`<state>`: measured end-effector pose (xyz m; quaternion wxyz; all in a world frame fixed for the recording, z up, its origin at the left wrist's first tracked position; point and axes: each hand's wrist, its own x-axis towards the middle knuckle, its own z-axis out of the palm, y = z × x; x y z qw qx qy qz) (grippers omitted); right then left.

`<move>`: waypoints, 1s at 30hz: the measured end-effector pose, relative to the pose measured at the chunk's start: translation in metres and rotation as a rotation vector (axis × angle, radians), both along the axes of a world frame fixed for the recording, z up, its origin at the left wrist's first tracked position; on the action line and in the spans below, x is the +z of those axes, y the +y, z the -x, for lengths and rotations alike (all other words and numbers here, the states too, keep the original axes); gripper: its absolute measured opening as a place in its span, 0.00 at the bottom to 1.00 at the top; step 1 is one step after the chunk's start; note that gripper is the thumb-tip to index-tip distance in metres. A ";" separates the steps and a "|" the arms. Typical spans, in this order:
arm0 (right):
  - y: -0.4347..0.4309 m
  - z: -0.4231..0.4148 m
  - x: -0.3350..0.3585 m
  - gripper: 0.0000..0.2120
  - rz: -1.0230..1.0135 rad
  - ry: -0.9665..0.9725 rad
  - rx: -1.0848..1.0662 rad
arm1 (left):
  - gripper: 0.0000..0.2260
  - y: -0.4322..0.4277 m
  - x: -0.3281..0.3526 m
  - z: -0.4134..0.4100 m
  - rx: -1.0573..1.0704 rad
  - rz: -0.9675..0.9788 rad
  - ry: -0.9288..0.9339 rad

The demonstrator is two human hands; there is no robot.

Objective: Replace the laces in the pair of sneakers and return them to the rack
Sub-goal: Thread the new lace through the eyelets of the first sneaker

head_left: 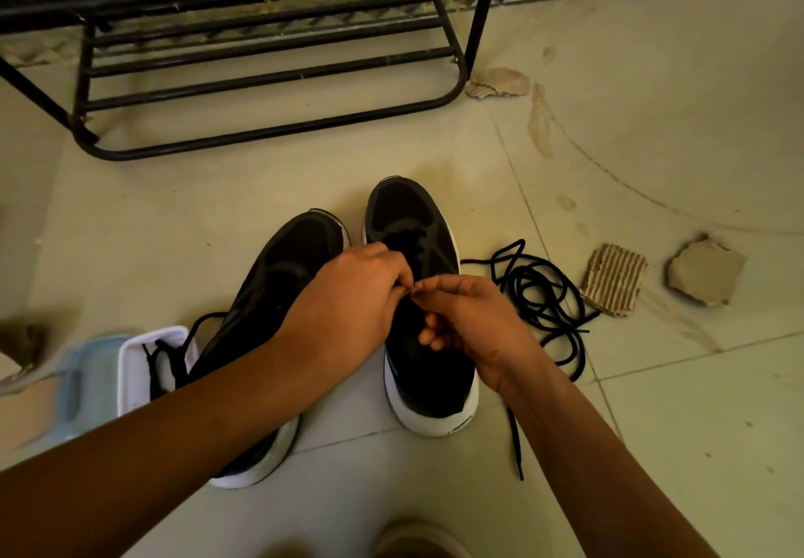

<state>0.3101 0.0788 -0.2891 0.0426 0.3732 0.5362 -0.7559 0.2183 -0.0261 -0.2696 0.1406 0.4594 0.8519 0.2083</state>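
Both sneakers stood side by side on the tiled floor, toes pointing far toward the rack (269, 79). The left sneaker (300, 253) carried a black lace that trailed off to the left into a white tray (130, 353) lying against a pale blue lid (82, 379). The hands met over the tongue of the right sneaker (409, 218). The left hand (348, 301) had its fingers curled, their tips pressed together on what looked like a lace end (412, 291). The right hand (474, 322) pinched the same spot between thumb and forefinger, with its other fingers folded under. The lace itself was almost lost against the dark upper, so which eyelet it served could not be told.

A tangle of loose laces (539, 292) lay just right of that sneaker, one strand running near along the floor. Torn cardboard scraps (613, 281) sat further right.

The step in hand appeared to be threading this shoe. To do it well, the tip wanted holding close to its end so that it stayed stiff. It should go straight through the eyelet, one hand feeding and the other drawing. Both sides should be pulled even before crossing, and the tangle kept clear of the working strand
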 end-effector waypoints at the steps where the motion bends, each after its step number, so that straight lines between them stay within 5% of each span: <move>1: 0.000 0.000 0.000 0.06 -0.003 0.006 0.000 | 0.07 0.000 -0.001 -0.001 -0.005 0.009 0.000; 11: -0.003 -0.005 -0.003 0.06 0.052 0.030 -0.048 | 0.04 -0.004 -0.010 0.004 0.149 -0.122 -0.268; 16: -0.002 -0.006 -0.001 0.09 0.062 0.046 -0.072 | 0.04 -0.006 -0.012 0.005 0.194 -0.191 -0.252; 30: -0.006 -0.009 -0.004 0.07 -0.248 0.096 0.080 | 0.08 -0.015 -0.019 0.003 0.280 -0.255 -0.311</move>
